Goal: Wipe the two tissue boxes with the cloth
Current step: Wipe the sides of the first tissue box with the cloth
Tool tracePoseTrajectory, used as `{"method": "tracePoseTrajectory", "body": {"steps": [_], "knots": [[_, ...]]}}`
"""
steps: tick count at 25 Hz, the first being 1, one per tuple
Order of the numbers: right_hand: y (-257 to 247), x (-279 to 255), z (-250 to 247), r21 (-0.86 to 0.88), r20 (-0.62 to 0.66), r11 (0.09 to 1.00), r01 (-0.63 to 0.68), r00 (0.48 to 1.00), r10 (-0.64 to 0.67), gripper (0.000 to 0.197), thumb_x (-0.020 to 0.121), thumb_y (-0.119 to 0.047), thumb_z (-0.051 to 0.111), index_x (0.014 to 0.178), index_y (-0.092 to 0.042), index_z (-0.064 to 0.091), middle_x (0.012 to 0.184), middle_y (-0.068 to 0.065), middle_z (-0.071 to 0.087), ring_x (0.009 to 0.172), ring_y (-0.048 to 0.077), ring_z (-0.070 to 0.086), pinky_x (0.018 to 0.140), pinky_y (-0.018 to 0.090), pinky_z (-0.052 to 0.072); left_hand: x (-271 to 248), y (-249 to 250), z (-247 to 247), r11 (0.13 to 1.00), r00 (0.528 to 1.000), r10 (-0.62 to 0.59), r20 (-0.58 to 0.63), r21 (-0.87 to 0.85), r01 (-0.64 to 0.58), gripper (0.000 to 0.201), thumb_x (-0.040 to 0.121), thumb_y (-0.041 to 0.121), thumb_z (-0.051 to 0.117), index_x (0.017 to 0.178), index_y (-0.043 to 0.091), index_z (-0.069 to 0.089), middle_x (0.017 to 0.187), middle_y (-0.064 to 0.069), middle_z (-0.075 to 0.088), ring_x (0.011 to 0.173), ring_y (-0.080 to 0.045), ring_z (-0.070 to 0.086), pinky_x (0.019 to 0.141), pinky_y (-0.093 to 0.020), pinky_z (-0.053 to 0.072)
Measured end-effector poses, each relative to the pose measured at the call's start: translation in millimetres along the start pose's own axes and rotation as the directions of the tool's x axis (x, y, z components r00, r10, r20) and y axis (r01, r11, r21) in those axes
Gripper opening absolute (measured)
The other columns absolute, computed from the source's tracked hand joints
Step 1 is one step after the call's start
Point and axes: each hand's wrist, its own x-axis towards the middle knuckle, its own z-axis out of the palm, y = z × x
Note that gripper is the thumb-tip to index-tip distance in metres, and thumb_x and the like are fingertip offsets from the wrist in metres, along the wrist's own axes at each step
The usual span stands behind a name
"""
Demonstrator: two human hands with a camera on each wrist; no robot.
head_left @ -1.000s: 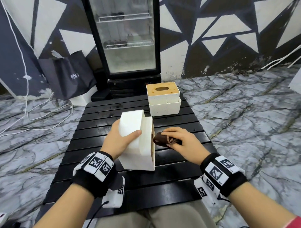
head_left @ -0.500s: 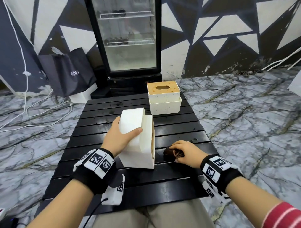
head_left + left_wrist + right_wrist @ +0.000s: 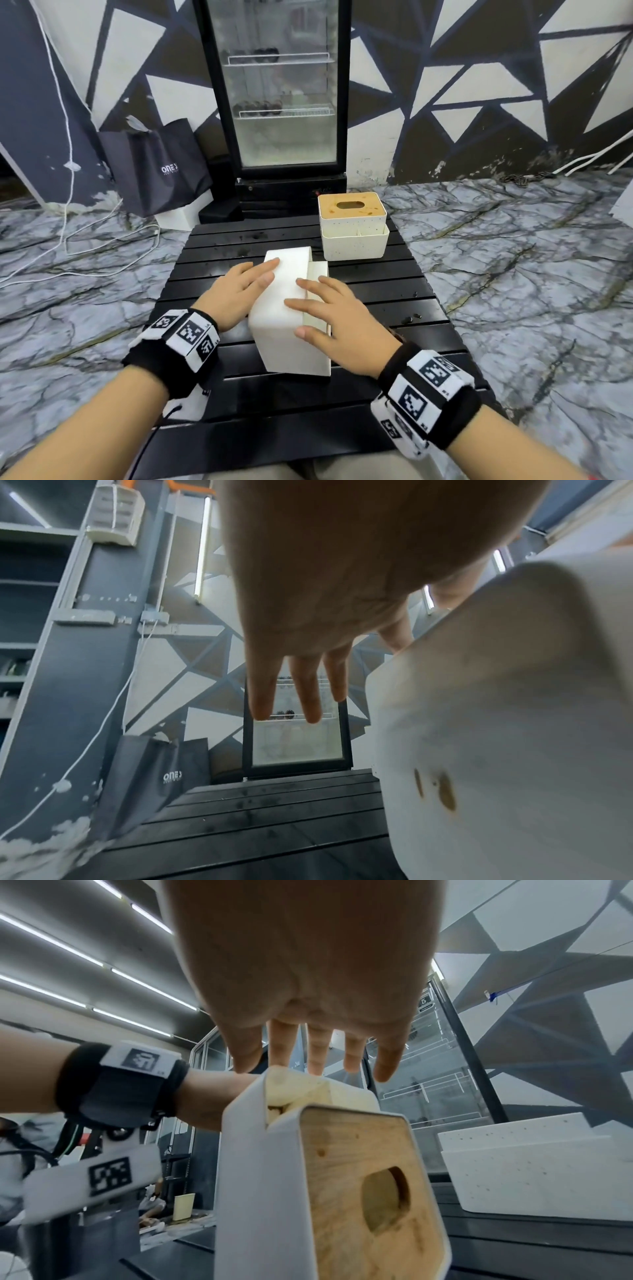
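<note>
A white tissue box point(image 3: 281, 308) lies on its side in the middle of the black slatted table point(image 3: 376, 294). Its wooden lid point(image 3: 359, 1191) with the oval slot faces right, and brown stains mark its white side point(image 3: 445, 791). My left hand point(image 3: 246, 287) rests with straight fingers against the box's upper left side. My right hand point(image 3: 325, 308) lies spread and flat on top of the box. A second, speckled white tissue box point(image 3: 352, 226) with a stained wooden lid stands at the table's far right. The cloth is hidden, probably under my right wrist.
A glass-door fridge point(image 3: 284, 102) stands just behind the table, with a dark shopping bag point(image 3: 157, 168) to its left. White cables point(image 3: 85, 253) trail over the marble floor on the left. Small dark crumbs point(image 3: 411, 318) lie on the slats right of the near box.
My right hand set the dark cloth down on the table right of the box, then rose onto the box top. My left hand's grip on the box loosened to straight fingers.
</note>
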Motion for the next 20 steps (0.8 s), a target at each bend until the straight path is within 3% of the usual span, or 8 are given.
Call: {"method": "tracePoseTrajectory", "body": {"steps": [2, 4, 6, 8, 11, 14, 17, 20], "knots": [[6.3, -2.5, -2.8, -0.042, -0.034, 0.998, -0.041, 0.999, 0.04, 0.049, 0.083, -0.06, 0.033, 0.128, -0.045, 0.044, 0.149, -0.014, 0.025, 0.139, 0.015, 0.008, 0.111, 0.041, 0.018, -8.2, -9.5, -2.3, 0.997, 0.998, -0.005, -0.056, 0.071, 0.009, 0.07, 0.064, 0.083, 0.014, 0.127, 0.061, 0.037, 0.151, 0.003, 0.029, 0.142, -0.016, 0.02, 0.116, -0.042, 0.017], [14.4, -5.4, -11.8, -0.015, -0.059, 0.995, -0.101, 0.993, 0.1, 0.036, 0.09, -0.05, 0.042, 0.126, -0.045, 0.047, 0.149, -0.014, 0.026, 0.138, 0.013, 0.008, 0.113, 0.039, 0.016, -20.0, -12.0, -4.2, 0.998, 0.993, 0.026, -0.115, 0.058, -0.019, 0.065, 0.068, 0.08, 0.018, 0.12, 0.058, 0.048, 0.15, 0.006, 0.03, 0.141, -0.011, 0.02, 0.111, -0.034, 0.019], [21.2, -3.9, -18.2, 0.053, -0.067, 0.986, -0.157, 0.985, 0.16, 0.033, 0.092, -0.041, 0.046, 0.125, -0.043, 0.049, 0.146, -0.012, 0.031, 0.137, 0.013, 0.013, 0.113, 0.04, 0.018, -31.4, -8.2, -6.1, 0.996, 0.981, 0.025, -0.191, -0.078, -0.041, 0.049, 0.076, 0.072, 0.035, 0.107, 0.045, 0.062, 0.138, 0.01, 0.039, 0.131, -0.003, 0.03, 0.1, -0.023, 0.024], [20.7, 1.3, -20.4, 0.153, -0.088, 0.969, -0.196, 0.973, 0.211, 0.034, 0.091, -0.038, 0.049, 0.125, -0.036, 0.051, 0.142, -0.006, 0.038, 0.133, 0.013, 0.024, 0.111, 0.037, 0.024, -33.8, -1.4, -5.3, 0.974, 0.961, -0.036, -0.276, -0.224, -0.028, 0.025, 0.09, 0.051, 0.051, 0.086, 0.032, 0.068, 0.116, 0.01, 0.054, 0.112, -0.006, 0.046, 0.085, -0.02, 0.032], [8.1, 8.5, -15.0, 0.291, -0.127, 0.927, -0.235, 0.951, 0.281, 0.037, 0.087, -0.035, 0.057, 0.123, -0.027, 0.054, 0.132, -0.005, 0.047, 0.116, 0.008, 0.042, 0.098, 0.022, 0.03, -25.9, -4.6, -1.4, 0.954, 0.921, -0.129, -0.367, -0.298, 0.016, 0.029, 0.086, 0.038, 0.062, 0.068, 0.016, 0.061, 0.09, 0.004, 0.059, 0.088, -0.016, 0.053, 0.071, -0.024, 0.036], [1.6, 8.4, -8.1, 0.348, -0.162, 0.904, -0.248, 0.934, 0.318, 0.039, 0.083, -0.033, 0.063, 0.12, -0.027, 0.053, 0.128, -0.006, 0.048, 0.113, 0.007, 0.043, 0.096, 0.021, 0.031, -23.4, -12.4, 1.1, 0.959, 0.921, -0.135, -0.366, -0.283, 0.028, 0.03, 0.076, 0.033, 0.075, 0.067, 0.016, 0.052, 0.086, 0.002, 0.054, 0.079, -0.016, 0.051, 0.066, -0.026, 0.036], [1.1, 3.6, -7.0, 0.384, -0.162, 0.892, -0.239, 0.933, 0.32, 0.045, 0.081, -0.03, 0.066, 0.123, -0.03, 0.05, 0.132, -0.006, 0.045, 0.119, 0.007, 0.04, 0.104, 0.024, 0.029, -31.1, -15.1, -1.4, 0.924, 0.941, -0.154, -0.3, -0.381, 0.03, 0.03, 0.074, 0.028, 0.078, 0.083, 0.018, 0.051, 0.09, 0.005, 0.054, 0.082, -0.011, 0.05, 0.067, -0.021, 0.039], [0.7, -1.7, -9.9, 0.406, -0.09, 0.873, -0.272, 0.938, 0.335, 0.061, 0.078, -0.032, 0.069, 0.132, -0.034, 0.04, 0.133, -0.012, 0.041, 0.118, 0.005, 0.039, 0.102, 0.026, 0.032, -43.0, -18.5, -7.5, 0.905, 0.972, -0.151, -0.182, -0.421, 0.062, 0.064, 0.059, 0.039, 0.083, 0.11, 0.023, 0.049, 0.095, 0.005, 0.053, 0.084, -0.011, 0.054, 0.069, -0.024, 0.043]]}}
